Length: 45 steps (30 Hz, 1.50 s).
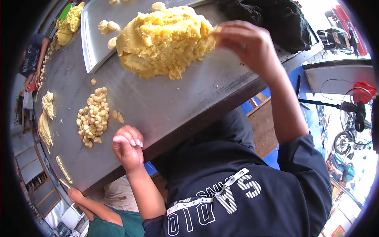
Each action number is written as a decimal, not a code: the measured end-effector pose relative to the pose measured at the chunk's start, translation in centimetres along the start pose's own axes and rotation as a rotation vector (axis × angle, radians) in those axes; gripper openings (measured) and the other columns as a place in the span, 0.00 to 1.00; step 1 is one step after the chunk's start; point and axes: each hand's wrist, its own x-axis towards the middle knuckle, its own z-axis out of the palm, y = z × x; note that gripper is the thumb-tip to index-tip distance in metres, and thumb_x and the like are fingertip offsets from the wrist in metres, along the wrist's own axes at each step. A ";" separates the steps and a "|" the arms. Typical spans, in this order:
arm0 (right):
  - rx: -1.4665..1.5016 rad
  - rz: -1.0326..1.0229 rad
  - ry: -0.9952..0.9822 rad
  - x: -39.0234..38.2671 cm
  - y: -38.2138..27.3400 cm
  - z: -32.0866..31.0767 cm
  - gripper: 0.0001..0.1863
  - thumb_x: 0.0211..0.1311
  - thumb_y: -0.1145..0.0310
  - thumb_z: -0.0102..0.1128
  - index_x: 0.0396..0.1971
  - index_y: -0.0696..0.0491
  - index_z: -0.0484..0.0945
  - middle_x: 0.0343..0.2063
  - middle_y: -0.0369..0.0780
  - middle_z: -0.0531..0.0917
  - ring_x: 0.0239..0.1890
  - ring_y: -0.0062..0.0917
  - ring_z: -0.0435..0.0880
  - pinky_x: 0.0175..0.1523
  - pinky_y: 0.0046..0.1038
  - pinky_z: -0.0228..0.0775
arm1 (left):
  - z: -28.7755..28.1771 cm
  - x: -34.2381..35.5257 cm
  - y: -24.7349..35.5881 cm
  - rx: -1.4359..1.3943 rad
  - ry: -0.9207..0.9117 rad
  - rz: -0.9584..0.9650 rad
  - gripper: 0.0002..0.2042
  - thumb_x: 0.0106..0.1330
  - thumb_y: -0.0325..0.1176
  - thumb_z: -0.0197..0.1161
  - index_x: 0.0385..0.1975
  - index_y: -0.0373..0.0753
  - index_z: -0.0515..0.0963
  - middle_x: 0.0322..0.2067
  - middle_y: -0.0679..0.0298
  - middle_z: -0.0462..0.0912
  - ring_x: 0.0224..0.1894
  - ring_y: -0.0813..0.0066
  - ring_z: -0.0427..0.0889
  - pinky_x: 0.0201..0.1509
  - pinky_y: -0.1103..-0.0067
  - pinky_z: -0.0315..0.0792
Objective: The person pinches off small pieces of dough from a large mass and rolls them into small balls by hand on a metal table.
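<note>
A big crumbly mound of yellow dough (166, 43) sits at the table's far side, partly against a metal tray. At the mound's right edge is my right hand (246, 41), its fingertips pinched on the dough and slightly blurred. My left hand (128, 147) hovers over the near table edge, palm turned up, fingers curled in against the thumb. Whatever may lie inside those fingers is hidden. Just beyond it are a couple of small dough pieces (117, 116). A heap of small pale dough balls (94, 118) lies to its left.
The metal tray (90, 59) holds several flattened dough pieces. A black cloth or bag (272, 23) rests at the far right. More dough (45, 126) lies along the table's left side. A co-worker's hand (75, 194) is at the near left corner; another person (33, 55) stands far left.
</note>
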 end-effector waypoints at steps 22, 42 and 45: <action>0.104 0.084 -0.286 -3.7 -9.3 6.4 0.13 0.69 0.72 0.65 0.49 0.54 0.91 0.55 0.44 0.87 0.61 0.40 0.87 0.60 0.42 0.86 | 3.5 0.0 3.1 0.470 -0.096 -0.029 0.22 0.92 0.40 0.57 0.32 0.33 0.80 0.44 0.57 0.86 0.35 0.73 0.80 0.37 0.79 0.74; -0.115 0.037 -0.181 -1.6 -6.8 6.8 0.08 0.67 0.73 0.71 0.44 0.53 0.89 0.43 0.43 0.91 0.47 0.43 0.91 0.55 0.42 0.85 | 1.0 2.7 3.1 0.659 -0.435 0.067 0.33 0.68 0.24 0.82 0.75 0.36 0.82 0.54 0.58 0.97 0.42 0.76 0.86 0.56 0.76 0.88; -0.049 -0.016 -0.339 -0.7 -8.2 6.5 0.07 0.67 0.71 0.71 0.42 0.53 0.90 0.43 0.42 0.91 0.47 0.42 0.91 0.55 0.41 0.85 | 1.2 1.7 2.8 0.538 -0.349 -0.148 0.30 0.69 0.23 0.81 0.73 0.36 0.84 0.51 0.59 0.98 0.36 0.78 0.84 0.58 0.79 0.87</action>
